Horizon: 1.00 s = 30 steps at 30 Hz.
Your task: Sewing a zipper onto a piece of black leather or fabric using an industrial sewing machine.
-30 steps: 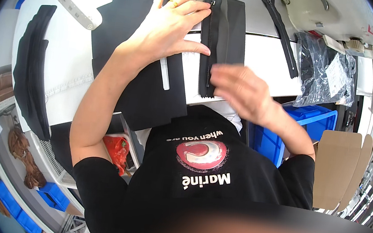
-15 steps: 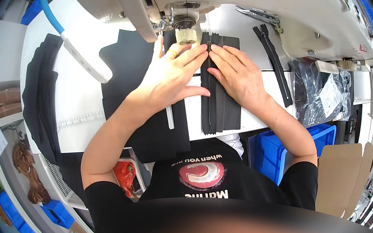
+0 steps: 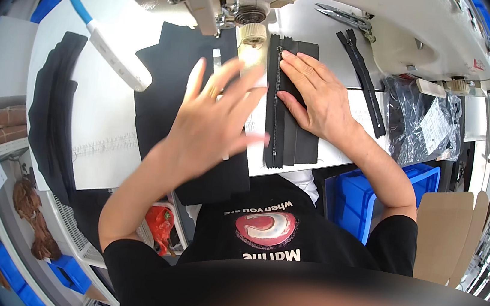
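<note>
Stack of black fabric pieces [image 3: 50, 112] far left on table. Your left hand [image 3: 215, 122] is lifted, fingers spread, holding nothing, over black fabric panel [image 3: 171, 84]. Right hand [image 3: 315, 94] lies flat, open, pressing black zippered piece [image 3: 286, 136] just below sewing machine [image 3: 244, 2]. Loose black zipper [image 3: 365, 76] further right.

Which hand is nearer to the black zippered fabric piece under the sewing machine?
The right hand. It lies flat on the black zippered fabric piece, fingers pressing beside the zipper. The left hand is blurred, spread open to the piece's left, over the larger black fabric.

Motion-blurred left hand [image 3: 215, 119] over black fabric [image 3: 167, 93]
</note>
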Motion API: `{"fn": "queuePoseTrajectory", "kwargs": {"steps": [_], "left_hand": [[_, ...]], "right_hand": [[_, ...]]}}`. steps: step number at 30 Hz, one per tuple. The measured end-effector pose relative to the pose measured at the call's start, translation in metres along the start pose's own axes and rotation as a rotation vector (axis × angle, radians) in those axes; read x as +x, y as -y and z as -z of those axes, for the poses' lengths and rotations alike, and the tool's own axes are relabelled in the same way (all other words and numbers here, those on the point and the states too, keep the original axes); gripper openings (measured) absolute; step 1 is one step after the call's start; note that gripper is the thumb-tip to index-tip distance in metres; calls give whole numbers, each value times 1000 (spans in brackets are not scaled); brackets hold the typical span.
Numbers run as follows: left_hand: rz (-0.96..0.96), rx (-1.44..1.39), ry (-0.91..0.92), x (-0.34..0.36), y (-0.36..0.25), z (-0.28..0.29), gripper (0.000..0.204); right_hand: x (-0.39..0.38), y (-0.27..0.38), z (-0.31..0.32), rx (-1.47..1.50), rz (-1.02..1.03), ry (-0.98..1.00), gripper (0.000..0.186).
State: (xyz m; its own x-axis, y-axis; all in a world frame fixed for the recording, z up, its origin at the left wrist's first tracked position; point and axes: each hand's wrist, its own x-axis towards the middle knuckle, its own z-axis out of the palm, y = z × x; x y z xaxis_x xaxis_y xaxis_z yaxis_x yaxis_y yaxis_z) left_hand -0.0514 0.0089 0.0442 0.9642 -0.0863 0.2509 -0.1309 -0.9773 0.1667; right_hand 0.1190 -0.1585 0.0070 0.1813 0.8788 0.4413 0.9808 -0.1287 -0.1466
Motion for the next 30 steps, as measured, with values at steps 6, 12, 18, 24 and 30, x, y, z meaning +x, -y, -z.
{"fn": "queuePoseTrajectory", "kwargs": {"steps": [6,12,18,24,30], "left_hand": [[83,97,90,-107,-56,-1,68],[205,-62,-272,-120,-55,-37,38],[158,-85,-270,-116,-56,-31,32],[165,-118,-281,-117,-67,-24,29],[168,-89,-271,-118,-77,-33,27]], "right_hand": [[0,-1,2,9,4,-25,43],[-3,1,-1,-11,-34,11,45],[-2,1,-2,-22,-38,4,45],[-2,1,-2,-16,-34,-6,44],[-4,-4,-7,-38,-1,-36,41]]}}
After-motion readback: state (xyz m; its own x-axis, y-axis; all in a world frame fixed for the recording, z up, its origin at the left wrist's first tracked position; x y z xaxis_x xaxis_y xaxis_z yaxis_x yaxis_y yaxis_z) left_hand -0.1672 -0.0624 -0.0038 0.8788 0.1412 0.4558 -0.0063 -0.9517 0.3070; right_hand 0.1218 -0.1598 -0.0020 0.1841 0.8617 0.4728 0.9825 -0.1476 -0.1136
